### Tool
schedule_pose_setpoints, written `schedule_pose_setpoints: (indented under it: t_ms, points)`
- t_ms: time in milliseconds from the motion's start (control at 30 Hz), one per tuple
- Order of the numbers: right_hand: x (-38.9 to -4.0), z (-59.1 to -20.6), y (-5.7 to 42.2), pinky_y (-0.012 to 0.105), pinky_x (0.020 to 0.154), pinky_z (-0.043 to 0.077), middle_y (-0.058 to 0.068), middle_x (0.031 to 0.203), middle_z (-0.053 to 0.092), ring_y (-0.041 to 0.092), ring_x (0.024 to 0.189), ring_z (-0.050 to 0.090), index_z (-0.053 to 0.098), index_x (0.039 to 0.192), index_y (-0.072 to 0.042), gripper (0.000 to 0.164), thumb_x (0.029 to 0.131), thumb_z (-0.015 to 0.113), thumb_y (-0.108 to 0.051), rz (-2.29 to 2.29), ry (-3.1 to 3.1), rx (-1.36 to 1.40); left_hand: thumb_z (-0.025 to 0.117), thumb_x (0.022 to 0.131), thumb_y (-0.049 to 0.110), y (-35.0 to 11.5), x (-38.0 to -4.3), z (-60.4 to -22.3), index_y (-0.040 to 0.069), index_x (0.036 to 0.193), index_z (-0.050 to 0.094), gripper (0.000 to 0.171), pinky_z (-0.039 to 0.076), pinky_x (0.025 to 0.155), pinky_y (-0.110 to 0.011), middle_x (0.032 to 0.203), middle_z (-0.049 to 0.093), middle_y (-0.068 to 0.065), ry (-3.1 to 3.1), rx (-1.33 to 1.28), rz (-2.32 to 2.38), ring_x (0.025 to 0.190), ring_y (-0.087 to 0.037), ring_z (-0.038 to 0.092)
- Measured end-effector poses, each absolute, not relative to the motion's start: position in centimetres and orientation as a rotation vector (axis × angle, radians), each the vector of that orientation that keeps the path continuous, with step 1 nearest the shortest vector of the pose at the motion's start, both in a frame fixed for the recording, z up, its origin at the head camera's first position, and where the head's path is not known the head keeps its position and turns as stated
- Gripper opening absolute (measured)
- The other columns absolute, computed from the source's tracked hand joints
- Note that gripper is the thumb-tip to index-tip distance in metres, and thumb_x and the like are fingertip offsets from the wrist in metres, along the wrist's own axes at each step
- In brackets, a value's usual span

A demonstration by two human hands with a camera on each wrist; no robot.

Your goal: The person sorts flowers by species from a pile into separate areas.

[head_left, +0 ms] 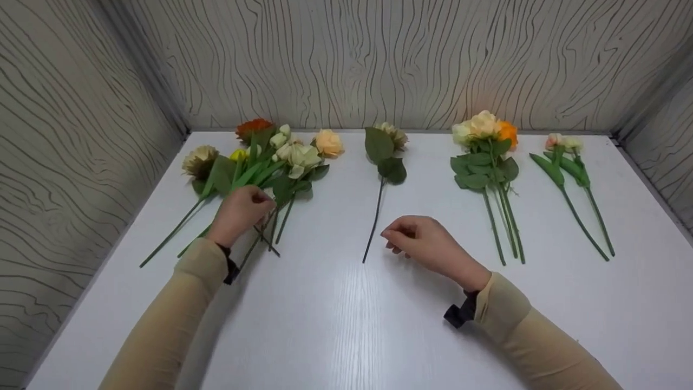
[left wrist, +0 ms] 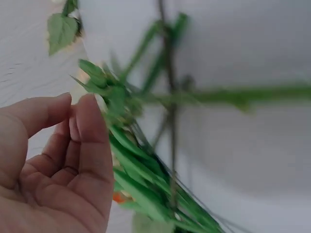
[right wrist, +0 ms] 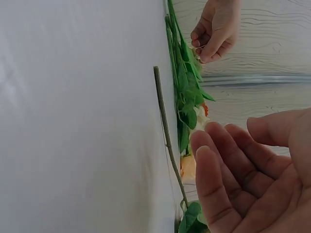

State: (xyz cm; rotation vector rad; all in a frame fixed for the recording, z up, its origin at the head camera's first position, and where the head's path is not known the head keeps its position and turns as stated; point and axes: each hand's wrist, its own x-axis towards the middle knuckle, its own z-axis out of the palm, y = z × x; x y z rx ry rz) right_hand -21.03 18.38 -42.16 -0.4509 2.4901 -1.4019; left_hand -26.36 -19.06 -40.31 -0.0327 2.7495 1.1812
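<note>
My left hand hovers over the stems of a mixed pile of artificial flowers on the left. Its thumb and fingertips are close together, with nothing showing between them in the left wrist view; green stems and leaves lie behind the fingers. In the middle, a single flower with a pale bloom lies with its dark stem toward me. Beside the lower end of that stem is my right hand, its fingers loosely bent and holding nothing. The stem appears beyond the fingertips in the right wrist view.
Right of centre lies a bunch of cream and orange flowers. Two tulips lie at the far right. All rest on a white table, bounded by wood-grain patterned walls.
</note>
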Motion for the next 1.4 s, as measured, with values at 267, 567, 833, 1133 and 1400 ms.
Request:
schedule_pose_setpoints:
  t_ms: [267, 567, 833, 1133, 1400]
  points:
    - [-20.3, -42.3, 17.4, 0.037, 0.069, 0.051, 0.004, 0.091, 0.072, 0.021, 0.080, 0.065, 0.077, 0.105, -0.012, 0.023, 0.102, 0.065, -0.032, -1.315, 2.535, -0.537, 0.070, 0.098, 0.022, -19.9, -26.2, -41.8, 0.005, 0.086, 0.071, 0.020, 0.043, 0.060, -0.033, 0.074, 0.062, -0.004, 2.869, -0.008, 0.914, 0.065, -0.018, 0.051]
    - [-20.5, -42.3, 17.5, 0.037, 0.069, 0.050, 0.004, 0.091, 0.073, 0.022, 0.081, 0.065, 0.077, 0.105, -0.013, 0.024, 0.102, 0.066, -0.033, -1.319, 2.541, -0.521, 0.068, 0.096, 0.016, -20.0, -26.3, -41.9, 0.013, 0.061, 0.052, 0.039, 0.043, 0.054, -0.030, 0.059, 0.054, -0.002, 2.757, -0.028, 0.971, 0.054, -0.015, 0.049]
    - [-20.8, -42.2, 17.9, 0.037, 0.069, 0.053, 0.006, 0.092, 0.073, 0.026, 0.081, 0.066, 0.077, 0.105, -0.012, 0.025, 0.102, 0.066, -0.035, -1.348, 2.534, -0.503, 0.066, 0.097, 0.018, -19.6, -25.8, -40.1, 0.007, 0.070, 0.061, 0.030, 0.049, 0.065, -0.035, 0.068, 0.064, -0.006, 2.673, -0.035, 1.083, 0.062, -0.018, 0.057]
    - [-20.9, -41.8, 18.9, 0.041, 0.074, 0.056, 0.011, 0.098, 0.074, 0.026, 0.090, 0.069, 0.075, 0.112, -0.009, 0.029, 0.102, 0.066, -0.034, -1.430, 2.477, -0.463, 0.070, 0.099, 0.026, -15.3, -26.1, -37.9, 0.003, 0.102, 0.069, 0.023, 0.058, 0.088, -0.048, 0.104, 0.068, -0.017, 2.465, 0.107, 1.549, 0.086, -0.025, 0.068]
    - [-21.2, -41.5, 19.0, 0.038, 0.077, 0.059, 0.016, 0.108, 0.073, 0.026, 0.094, 0.070, 0.072, 0.121, -0.004, 0.032, 0.102, 0.067, -0.030, -1.541, 2.369, -0.419, 0.073, 0.097, 0.025, -6.5, -26.9, -38.7, 0.007, 0.108, 0.070, 0.021, 0.061, 0.080, -0.036, 0.106, 0.067, -0.013, 2.257, 0.151, 1.984, 0.090, -0.027, 0.069]
